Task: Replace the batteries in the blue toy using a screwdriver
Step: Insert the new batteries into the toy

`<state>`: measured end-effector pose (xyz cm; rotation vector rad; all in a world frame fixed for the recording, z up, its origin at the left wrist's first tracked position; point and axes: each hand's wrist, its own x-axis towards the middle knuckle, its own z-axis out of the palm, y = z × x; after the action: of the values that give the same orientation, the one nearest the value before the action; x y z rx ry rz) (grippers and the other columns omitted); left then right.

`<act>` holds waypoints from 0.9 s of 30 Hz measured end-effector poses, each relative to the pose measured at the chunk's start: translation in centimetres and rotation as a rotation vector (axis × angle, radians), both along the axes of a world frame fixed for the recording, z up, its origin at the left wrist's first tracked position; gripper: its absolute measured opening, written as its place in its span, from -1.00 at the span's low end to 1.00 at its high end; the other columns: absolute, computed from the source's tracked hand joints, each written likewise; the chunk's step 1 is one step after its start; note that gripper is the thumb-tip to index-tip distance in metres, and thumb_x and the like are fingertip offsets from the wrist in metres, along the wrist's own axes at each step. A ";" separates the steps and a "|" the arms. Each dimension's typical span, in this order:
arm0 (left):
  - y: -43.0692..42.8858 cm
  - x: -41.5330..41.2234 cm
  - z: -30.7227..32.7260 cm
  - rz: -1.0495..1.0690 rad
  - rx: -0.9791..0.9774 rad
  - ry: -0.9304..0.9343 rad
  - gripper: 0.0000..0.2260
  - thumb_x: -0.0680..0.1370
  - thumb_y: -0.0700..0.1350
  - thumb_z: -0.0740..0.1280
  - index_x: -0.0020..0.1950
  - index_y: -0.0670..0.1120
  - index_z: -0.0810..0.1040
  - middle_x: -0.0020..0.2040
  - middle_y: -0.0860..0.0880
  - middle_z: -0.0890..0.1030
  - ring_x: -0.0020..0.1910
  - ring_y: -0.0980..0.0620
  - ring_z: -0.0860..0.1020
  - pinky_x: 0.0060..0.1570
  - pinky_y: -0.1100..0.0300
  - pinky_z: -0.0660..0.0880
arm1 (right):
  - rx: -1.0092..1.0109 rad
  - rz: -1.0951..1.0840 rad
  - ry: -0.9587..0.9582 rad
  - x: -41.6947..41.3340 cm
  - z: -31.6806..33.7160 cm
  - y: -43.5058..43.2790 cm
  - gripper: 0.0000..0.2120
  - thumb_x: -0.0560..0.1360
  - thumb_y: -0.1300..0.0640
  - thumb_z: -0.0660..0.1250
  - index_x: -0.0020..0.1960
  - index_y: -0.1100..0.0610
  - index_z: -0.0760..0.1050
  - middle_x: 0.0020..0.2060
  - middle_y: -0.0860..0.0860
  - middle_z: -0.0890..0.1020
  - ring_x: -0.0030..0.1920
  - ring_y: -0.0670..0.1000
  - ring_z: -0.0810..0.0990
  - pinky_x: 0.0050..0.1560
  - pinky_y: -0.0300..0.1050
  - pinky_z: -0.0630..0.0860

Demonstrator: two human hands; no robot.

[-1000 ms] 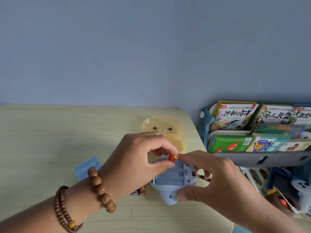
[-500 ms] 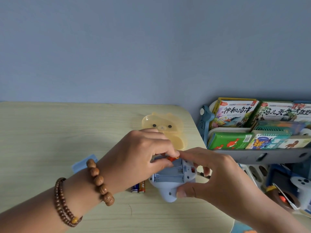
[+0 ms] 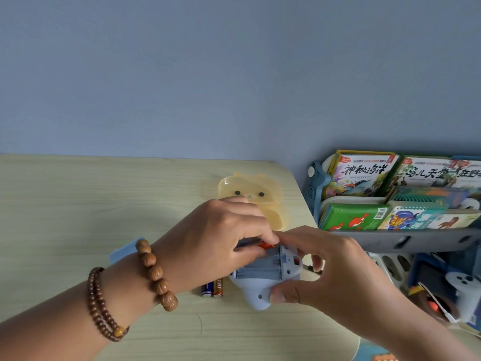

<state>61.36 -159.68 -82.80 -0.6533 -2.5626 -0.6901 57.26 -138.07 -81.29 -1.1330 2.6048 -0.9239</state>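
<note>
The blue toy (image 3: 256, 291) lies face down on the wooden table (image 3: 78, 204) with its battery bay open and the near slots bare. My left hand (image 3: 216, 243) pinches an orange battery (image 3: 266, 245) at the far edge of the bay. My right hand (image 3: 330, 272) grips the toy's right side, thumb on its lower end and fingertips touching the battery. Two more batteries (image 3: 213, 288) lie on the table just left of the toy. A light blue flat piece (image 3: 122, 252) shows beyond my left wrist. No screwdriver is visible.
A translucent yellow bear-shaped box (image 3: 253, 201) sits behind the hands near the table's right edge. Right of the table stands a rack of picture books (image 3: 390, 194), with a white game controller (image 3: 463, 285) and other toys below it.
My left hand has lowered the orange battery from above the toy down to the far edge of the open bay. Both hands have closed in over the toy.
</note>
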 end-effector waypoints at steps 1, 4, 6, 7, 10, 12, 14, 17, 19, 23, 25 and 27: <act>-0.1 0.0 -0.1 0.001 -0.009 -0.007 -0.84 0.44 -0.16 0.55 0.00 -0.02 0.72 -0.07 0.09 0.68 -0.05 0.08 0.61 -0.07 0.15 0.57 | 0.002 0.002 0.000 0.0 0.0 0.0 -0.44 0.16 -0.11 0.66 0.11 -0.31 0.58 -0.06 -0.29 0.60 -0.12 -0.33 0.48 -0.10 -0.52 0.36; 0.1 0.0 -0.4 0.005 -0.044 -0.014 -0.89 0.47 -0.13 0.52 -0.01 -0.01 0.73 -0.04 0.09 0.65 -0.03 0.08 0.58 -0.04 0.17 0.55 | 0.003 -0.004 0.003 0.0 0.1 0.0 -0.45 0.15 -0.11 0.66 0.10 -0.32 0.58 -0.05 -0.31 0.59 -0.12 -0.35 0.49 -0.09 -0.53 0.36; 0.2 0.1 -0.5 0.038 -0.020 -0.029 -0.96 0.46 -0.11 0.52 -0.10 -0.01 0.73 -0.05 0.11 0.65 -0.03 0.11 0.57 -0.05 0.16 0.54 | 0.004 -0.017 0.004 0.0 0.0 0.0 -0.42 0.14 -0.13 0.66 0.12 -0.33 0.58 -0.04 -0.33 0.59 -0.13 -0.37 0.49 -0.11 -0.54 0.36; 0.3 0.1 -0.5 0.060 -0.001 -0.041 -0.98 0.45 -0.10 0.52 -0.14 -0.01 0.72 -0.05 0.12 0.65 -0.03 0.12 0.57 -0.06 0.15 0.54 | 0.007 -0.022 0.005 0.0 0.0 0.0 -0.41 0.14 -0.14 0.66 0.13 -0.34 0.58 -0.04 -0.34 0.59 -0.14 -0.37 0.49 -0.12 -0.53 0.36; 0.5 0.3 -0.5 0.107 0.028 -0.071 -0.97 0.43 -0.06 0.53 -0.18 0.01 0.72 -0.06 0.15 0.66 -0.04 0.15 0.58 -0.06 0.14 0.55 | 0.022 -0.036 0.001 0.0 0.1 0.0 -0.39 0.13 -0.17 0.65 0.16 -0.33 0.57 -0.03 -0.37 0.58 -0.12 -0.38 0.49 -0.12 -0.53 0.36; 0.5 0.5 -0.3 0.119 0.038 -0.082 -0.90 0.45 0.06 0.48 -0.13 0.06 0.72 -0.05 0.18 0.64 -0.04 0.20 0.58 -0.06 0.15 0.56 | 0.033 -0.042 -0.006 0.0 0.2 0.0 -0.36 0.14 -0.18 0.65 0.19 -0.30 0.57 -0.02 -0.42 0.56 -0.10 -0.40 0.48 -0.10 -0.55 0.35; 0.2 1.0 0.1 0.124 0.045 -0.143 -0.73 0.44 0.22 0.42 0.03 0.12 0.68 0.00 0.20 0.61 0.01 0.22 0.57 -0.01 0.20 0.54 | 0.042 -0.052 -0.009 -0.1 0.2 0.1 -0.35 0.14 -0.19 0.64 0.21 -0.30 0.56 -0.02 -0.51 0.51 -0.07 -0.44 0.47 -0.08 -0.57 0.34; -0.2 2.3 0.1 0.108 0.052 -0.298 -0.33 0.28 0.39 0.47 0.32 0.16 0.50 0.19 0.28 0.50 0.19 0.34 0.47 0.18 0.45 0.39 | 0.084 -0.082 -0.023 -0.4 -0.1 0.3 -0.34 0.13 -0.25 0.61 0.20 -0.38 0.50 -0.04 -0.58 0.48 -0.03 -0.44 0.45 -0.06 -0.57 0.34; -0.1 2.8 -0.5 0.124 0.045 -0.319 -0.19 0.20 0.39 0.53 0.40 0.17 0.45 0.28 0.33 0.41 0.30 0.40 0.37 0.25 0.58 0.24 | 0.109 -0.116 -0.061 -0.6 -0.3 0.6 -0.32 0.10 -0.32 0.59 0.20 -0.42 0.48 -0.10 -0.36 0.61 -0.03 -0.39 0.48 -0.11 -0.51 0.41; 0.2 3.1 -1.2 0.184 0.123 -0.331 -0.17 0.13 0.31 0.61 0.36 0.16 0.52 0.24 0.36 0.42 0.26 0.39 0.41 0.21 0.59 0.27 | 0.097 -0.102 -0.165 -0.9 -0.1 0.6 -0.43 0.24 -0.34 0.51 0.22 -0.34 0.50 -0.05 -0.28 0.67 -0.05 -0.29 0.60 -0.05 -0.30 0.56; 0.3 3.1 -1.2 0.185 0.125 -0.322 -0.19 0.12 0.29 0.62 0.34 0.16 0.54 0.21 0.35 0.43 0.24 0.37 0.43 0.20 0.55 0.31 | -0.056 -0.134 -0.279 -1.0 -0.1 -0.1 -0.70 0.40 -0.19 0.48 0.10 -0.15 0.63 -0.09 -0.22 0.73 -0.08 -0.23 0.68 0.05 -0.09 0.62; 0.5 3.1 -1.1 0.188 0.130 -0.317 -0.20 0.12 0.29 0.62 0.33 0.16 0.54 0.19 0.34 0.44 0.22 0.36 0.43 0.19 0.54 0.33 | -0.135 -0.218 -0.277 -1.0 -0.5 -0.8 -0.89 0.44 -0.03 0.49 -0.06 -0.07 0.66 -0.19 -0.18 0.75 -0.17 -0.18 0.72 -0.01 -0.02 0.66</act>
<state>64.48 -159.21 -83.90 -0.2718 -2.7865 -0.9495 56.23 -138.84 -81.74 -0.6944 2.4997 -1.2206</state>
